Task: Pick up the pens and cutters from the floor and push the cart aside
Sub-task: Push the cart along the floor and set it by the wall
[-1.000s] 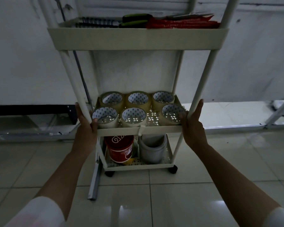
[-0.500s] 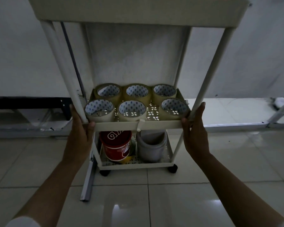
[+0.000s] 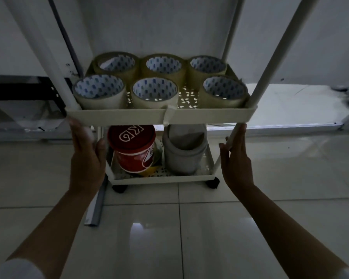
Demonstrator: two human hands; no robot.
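Here a white cart [image 3: 206,115] with shelves stands on the shiny tiled floor [image 3: 230,228], right in front of a pale wall [image 3: 320,41]; it sits on small black wheels [image 3: 212,182].

The left hand [image 3: 86,156] is just under the left corner of the middle shelf; its fingers are straight and point up, and the thumb sticks out to the side by the leg of the cart; the hand is flat and loose and wraps round nothing. The right hand [image 3: 237,160] is by the right front leg [image 3: 235,133], under the other corner; its fingers are straight too and lie along the leg, touching it, and they do not curl round it.

On the middle shelf stand six rolls of tape [image 3: 154,92], three at the back and three at the front, close together; a strip of tape [image 3: 168,115] is stuck over the front edge of the shelf. On the bottom shelf a red tub [image 3: 135,150] with white letters on its lid sits on the left; a grey pot [image 3: 184,152] sits just beside it on the right.

On the floor, a grey metal bar [image 3: 96,210] lies by the left side of the cart.
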